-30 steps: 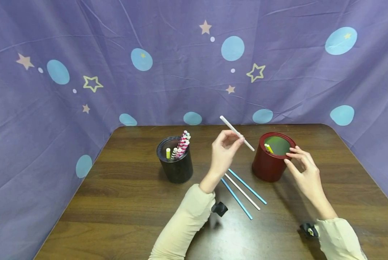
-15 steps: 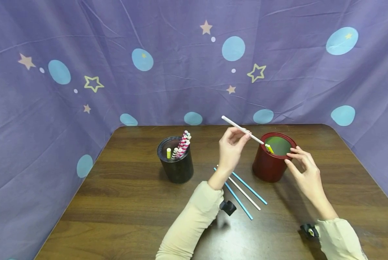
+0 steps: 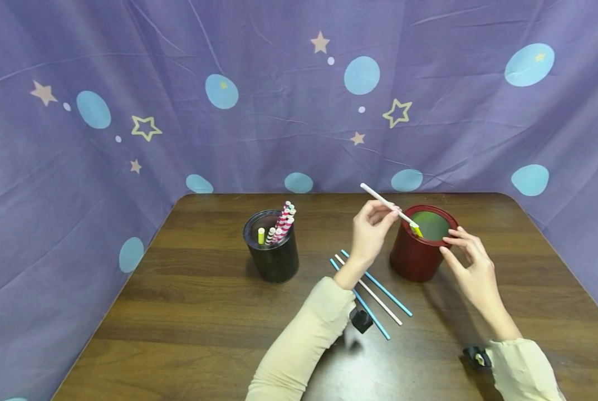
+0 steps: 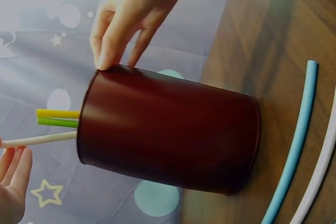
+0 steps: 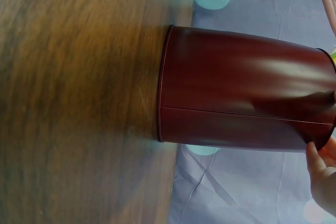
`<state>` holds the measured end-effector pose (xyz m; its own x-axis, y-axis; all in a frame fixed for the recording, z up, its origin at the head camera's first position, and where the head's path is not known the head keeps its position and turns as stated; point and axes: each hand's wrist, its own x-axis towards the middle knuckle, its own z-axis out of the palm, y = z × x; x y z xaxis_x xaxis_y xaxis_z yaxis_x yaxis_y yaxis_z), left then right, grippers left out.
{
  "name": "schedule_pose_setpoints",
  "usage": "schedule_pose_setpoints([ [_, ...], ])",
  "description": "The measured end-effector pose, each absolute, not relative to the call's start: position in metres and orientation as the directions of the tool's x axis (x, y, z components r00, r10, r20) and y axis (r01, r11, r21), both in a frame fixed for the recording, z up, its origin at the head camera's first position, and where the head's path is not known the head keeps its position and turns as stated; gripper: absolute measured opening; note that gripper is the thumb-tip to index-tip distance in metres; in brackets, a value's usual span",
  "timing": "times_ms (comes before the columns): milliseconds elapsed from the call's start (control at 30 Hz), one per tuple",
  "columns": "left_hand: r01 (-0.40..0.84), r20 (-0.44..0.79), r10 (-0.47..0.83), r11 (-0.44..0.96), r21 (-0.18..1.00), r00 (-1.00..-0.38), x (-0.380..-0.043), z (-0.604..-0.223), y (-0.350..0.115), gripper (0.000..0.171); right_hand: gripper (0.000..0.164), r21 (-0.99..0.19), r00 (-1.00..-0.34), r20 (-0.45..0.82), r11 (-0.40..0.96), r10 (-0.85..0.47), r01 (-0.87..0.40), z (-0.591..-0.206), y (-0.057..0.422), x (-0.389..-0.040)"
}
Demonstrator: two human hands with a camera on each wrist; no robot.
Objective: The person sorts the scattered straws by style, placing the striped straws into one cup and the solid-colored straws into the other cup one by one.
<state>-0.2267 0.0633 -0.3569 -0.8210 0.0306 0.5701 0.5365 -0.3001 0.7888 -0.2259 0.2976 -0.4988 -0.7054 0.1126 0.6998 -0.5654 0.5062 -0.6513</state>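
My left hand (image 3: 371, 236) pinches a white straw (image 3: 377, 195) between thumb and fingers. It slants, its lower end at the left part of the rim of a dark red cylindrical container (image 3: 413, 262). Thumb and fingers of my right hand (image 3: 475, 273) grip that container at the right side of its rim. Out of the opening stick a yellow straw (image 4: 58, 114) and a green straw (image 4: 58, 123), close beside the white one in the left wrist view. Seen from the right wrist, the container (image 5: 247, 87) stands on the table, and its opening lies partly out of frame.
On the left stands a black container (image 3: 275, 264) with several striped straws (image 3: 282, 224) and a yellow one (image 3: 261, 236). Two blue straws (image 3: 391, 297) and a white one between them lie on the wooden table (image 3: 189, 312). A purple curtain (image 3: 279, 150) hangs behind.
My left hand has moved right with the white straw, bringing its lower end from left of the red container to the rim. My right hand has stayed at the rim.
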Motion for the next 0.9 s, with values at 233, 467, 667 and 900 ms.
schedule_pose_setpoints([
  [233, 0.49, 0.51, 0.082, -0.18, 0.853, -0.856, -0.214, -0.348, 0.065, 0.015, 0.032, -0.644, -0.692, 0.713, 0.495, 0.112, -0.583, -0.499, 0.297, -0.226],
  [467, 0.508, 0.496, 0.122, 0.099, 0.856, -0.859, -0.207, -0.349, 0.064, 0.016, 0.032, -0.643, -0.69, 0.715, 0.496, 0.113, -0.584, -0.5, 0.297, -0.226],
  [667, 0.5, 0.483, 0.146, 0.133, 0.856, -0.864, -0.205, -0.355, 0.059, 0.018, 0.031, -0.644, -0.685, 0.719, 0.477, 0.112, -0.598, -0.502, 0.298, -0.228],
  [900, 0.468, 0.43, 0.245, 0.125, 0.875, -0.869, -0.212, -0.367, 0.049, 0.017, 0.032, -0.639, -0.685, 0.72, 0.488, 0.109, -0.594, -0.5, 0.297, -0.226],
])
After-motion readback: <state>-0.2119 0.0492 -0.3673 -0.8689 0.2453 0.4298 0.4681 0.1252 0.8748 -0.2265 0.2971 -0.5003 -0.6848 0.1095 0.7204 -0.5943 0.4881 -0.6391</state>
